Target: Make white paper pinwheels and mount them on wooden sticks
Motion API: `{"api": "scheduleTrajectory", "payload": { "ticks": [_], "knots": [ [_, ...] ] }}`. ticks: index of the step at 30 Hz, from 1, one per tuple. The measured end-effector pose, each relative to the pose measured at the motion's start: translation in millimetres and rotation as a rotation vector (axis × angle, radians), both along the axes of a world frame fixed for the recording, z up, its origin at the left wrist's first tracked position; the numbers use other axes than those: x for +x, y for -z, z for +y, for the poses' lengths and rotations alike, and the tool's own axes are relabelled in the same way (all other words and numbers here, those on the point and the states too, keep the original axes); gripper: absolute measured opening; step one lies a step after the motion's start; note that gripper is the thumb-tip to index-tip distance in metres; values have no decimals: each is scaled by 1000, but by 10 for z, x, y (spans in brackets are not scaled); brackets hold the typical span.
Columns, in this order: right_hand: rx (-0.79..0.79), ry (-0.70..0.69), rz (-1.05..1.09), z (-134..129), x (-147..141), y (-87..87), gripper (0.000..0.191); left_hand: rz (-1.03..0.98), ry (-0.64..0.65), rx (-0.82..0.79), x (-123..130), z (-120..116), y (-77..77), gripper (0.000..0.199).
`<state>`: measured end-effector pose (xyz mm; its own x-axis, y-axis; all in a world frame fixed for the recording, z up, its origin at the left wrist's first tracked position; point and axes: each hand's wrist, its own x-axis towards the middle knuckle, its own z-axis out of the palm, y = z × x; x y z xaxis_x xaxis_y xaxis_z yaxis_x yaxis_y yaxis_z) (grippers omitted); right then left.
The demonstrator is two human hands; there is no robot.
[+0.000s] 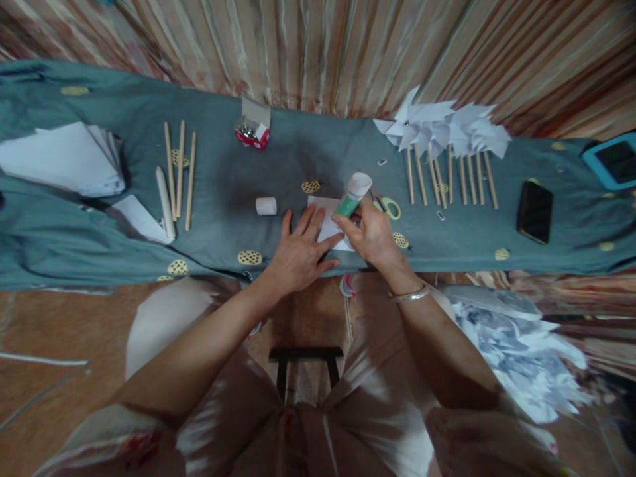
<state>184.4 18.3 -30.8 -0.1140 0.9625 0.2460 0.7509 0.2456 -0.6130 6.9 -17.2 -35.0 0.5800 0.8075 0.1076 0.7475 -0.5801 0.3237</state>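
On the tabletop's [213,179] near middle, the left hand [299,256] lays its spread grip on white paper [328,209]; the right hand's [373,235] grip pinches a tilted glue stick [354,193] above it. A cap [265,206] lies left, scissors [392,201] right.

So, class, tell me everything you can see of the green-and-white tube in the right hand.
The tube is a short cylinder, apparently plastic, with a green section bearing pale marks too blurred to read, and a plain white end. It stands tilted, white end raised and pointing away from the person. The right hand grips it by the green part, over the white sheet on which the left hand lies spread. Whether its lower end touches the sheet cannot be told.
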Motion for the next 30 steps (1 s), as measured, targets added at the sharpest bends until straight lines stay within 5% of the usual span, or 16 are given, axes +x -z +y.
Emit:
{"api": "scheduleTrajectory", "payload": {
  "ticks": [30],
  "knots": [
    [-97, -55, 43, -45, -54, -31, 49, -25, -10, -15, 5, -3, -26, 47]
  ]
}}
